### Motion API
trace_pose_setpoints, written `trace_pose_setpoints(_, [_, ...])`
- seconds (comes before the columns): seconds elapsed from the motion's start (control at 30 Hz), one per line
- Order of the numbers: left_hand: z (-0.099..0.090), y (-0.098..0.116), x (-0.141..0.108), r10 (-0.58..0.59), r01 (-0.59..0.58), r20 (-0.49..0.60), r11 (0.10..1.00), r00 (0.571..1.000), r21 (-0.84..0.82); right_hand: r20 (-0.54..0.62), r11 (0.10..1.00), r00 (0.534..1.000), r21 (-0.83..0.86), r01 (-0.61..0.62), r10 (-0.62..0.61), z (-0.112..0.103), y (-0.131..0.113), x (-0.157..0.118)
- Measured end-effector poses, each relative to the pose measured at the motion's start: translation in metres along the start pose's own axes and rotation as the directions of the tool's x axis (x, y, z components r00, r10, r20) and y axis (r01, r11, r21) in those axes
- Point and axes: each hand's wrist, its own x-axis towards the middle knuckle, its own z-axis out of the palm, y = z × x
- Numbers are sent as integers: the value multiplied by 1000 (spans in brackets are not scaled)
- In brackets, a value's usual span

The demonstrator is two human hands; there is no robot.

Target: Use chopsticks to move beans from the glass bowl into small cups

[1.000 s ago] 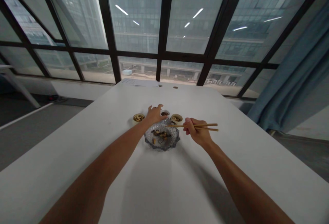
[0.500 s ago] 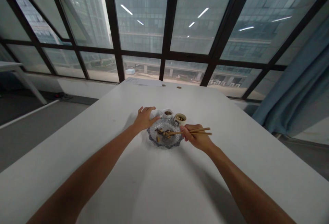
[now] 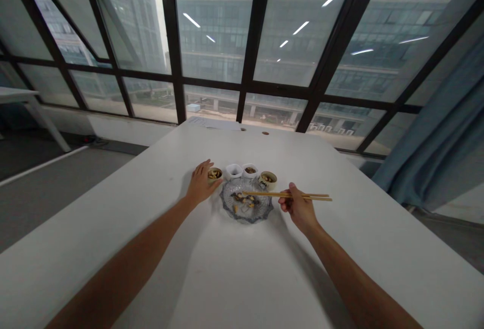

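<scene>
My left hand [image 3: 201, 184] is wrapped round a small cup [image 3: 215, 174] of yellowish pieces, thumb in front and fingers behind. In my right hand [image 3: 298, 205] is a pair of chopsticks [image 3: 270, 194], held nearly level. Their tips are over a clear, scallop-edged glass plate [image 3: 228, 210], where a mix of dark and yellowish bits [image 3: 245, 199] lies. Whether the tips pinch a piece is too small to tell. Behind the plate are a white cup [image 3: 233, 172], a second white cup [image 3: 250, 171] with brownish bits, and a cream cup [image 3: 268, 180] with pale pieces.
The things stand on a long white table [image 3: 227, 273]. Papers [image 3: 217, 124] and two round holes are at its far end, before dark-framed windows. A blue curtain [image 3: 423, 152] hangs at the right. Another white table [image 3: 18, 94] stands at the far left.
My left hand has moved left from beside the white cup to the leftmost cup, which now shows. My right hand has shifted right, and the chopsticks reach over the plate more level.
</scene>
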Motion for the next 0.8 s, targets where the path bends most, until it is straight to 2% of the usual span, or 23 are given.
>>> trace_pose_setpoints(0.13, [6,-7,-4,-72,72,5,997,997,-32,-20,1000,1000,21,3,-3,2,4,-5])
trace_pose_setpoints(0.3, [11,-8,-4,-114,116,37,991,993,-66,-58,984,982,-29,176,-178,14,-1,-17])
trace_pose_setpoints(0.43, [15,-10,-5,-110,115,53,989,992,-98,-13,914,928,-178,365,-373,23,-7,-33])
trace_pose_setpoints(0.6, [18,-12,-7,-143,153,83,979,986,-137,151,749,832,-372,548,-534,19,-7,-48])
trace_pose_setpoints(0.7, [18,-13,-8,-155,167,92,975,984,-144,200,700,812,-422,577,-549,16,-6,-48])
trace_pose_setpoints(0.8, [19,-13,-9,-171,185,103,972,980,-144,131,751,840,-391,532,-526,17,-8,-44])
